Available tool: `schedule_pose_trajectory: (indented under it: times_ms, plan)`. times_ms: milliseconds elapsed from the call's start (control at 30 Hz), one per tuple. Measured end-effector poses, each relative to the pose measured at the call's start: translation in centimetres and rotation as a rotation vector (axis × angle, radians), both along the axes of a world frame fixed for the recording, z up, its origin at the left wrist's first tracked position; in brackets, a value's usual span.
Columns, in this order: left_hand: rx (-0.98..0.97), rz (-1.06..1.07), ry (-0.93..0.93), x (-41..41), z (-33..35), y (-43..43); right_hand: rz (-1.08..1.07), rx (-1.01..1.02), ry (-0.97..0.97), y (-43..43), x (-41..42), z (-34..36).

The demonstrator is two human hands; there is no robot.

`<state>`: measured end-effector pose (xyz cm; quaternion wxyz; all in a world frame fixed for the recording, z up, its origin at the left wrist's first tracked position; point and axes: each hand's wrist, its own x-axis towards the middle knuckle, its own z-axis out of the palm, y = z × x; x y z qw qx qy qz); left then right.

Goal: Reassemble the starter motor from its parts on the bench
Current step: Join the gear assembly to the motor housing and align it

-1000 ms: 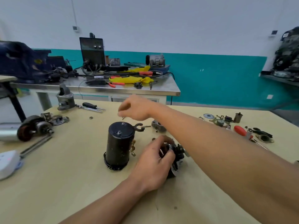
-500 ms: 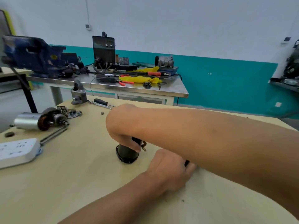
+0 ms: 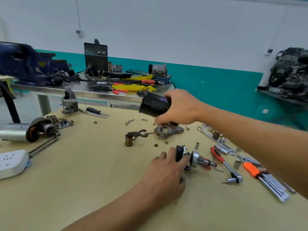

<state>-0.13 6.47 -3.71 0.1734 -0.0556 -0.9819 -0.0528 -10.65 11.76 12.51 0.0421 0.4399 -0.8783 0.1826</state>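
My right hand (image 3: 180, 107) grips the black cylindrical motor housing (image 3: 154, 105), held tilted in the air above the bench. Below it lies a grey cast end bracket (image 3: 168, 130). My left hand (image 3: 166, 170) rests on the bench with its fingers on a black end plate with a geared shaft assembly (image 3: 191, 157), which lies on its side. A brass-coloured sleeve with a forked lever (image 3: 133, 137) lies left of the bracket. Small nuts (image 3: 156, 145) and screws (image 3: 130, 121) are scattered around.
An armature and silver solenoid (image 3: 28, 130) lie at the left, with a grey nose housing (image 3: 69, 102) behind them. A white power strip (image 3: 12, 162) sits at the left edge. A ratchet (image 3: 225, 164), hex keys (image 3: 266, 179) and a wrench (image 3: 211, 137) lie at right. A steel bench (image 3: 86, 94) stands behind.
My right hand has lifted the black housing off the bench and tilted it. My left hand stays on the shaft assembly. The view has swung right, showing the tools.
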Motion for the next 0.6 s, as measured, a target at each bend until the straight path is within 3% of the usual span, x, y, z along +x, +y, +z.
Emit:
schedule_pose_trajectory:
  times_ms: [133, 233, 367, 500, 600]
  plan:
    - [0.082, -0.009, -0.001, 0.0, 0.1, 0.1, -0.082, -0.830, -0.579, 5.3, -0.9, -2.3]
    - [0.260, 0.037, 0.094, 0.4, 0.2, -0.7, -0.089, -1.118, -0.709, 8.3, -0.3, -5.9]
    - [0.622, 0.188, 0.166, -0.2, 0.1, -1.6, -0.211, -1.198, -0.597, 12.0, 1.8, -10.7]
    - [1.221, 0.243, 0.184, -1.2, 1.3, -2.3, -0.226, -1.120, -0.409, 12.9, 3.7, -13.8]
    - [1.691, 0.277, 0.149, -1.3, 2.7, -3.1, -0.238, -0.987, -0.396, 11.7, 4.2, -15.3]
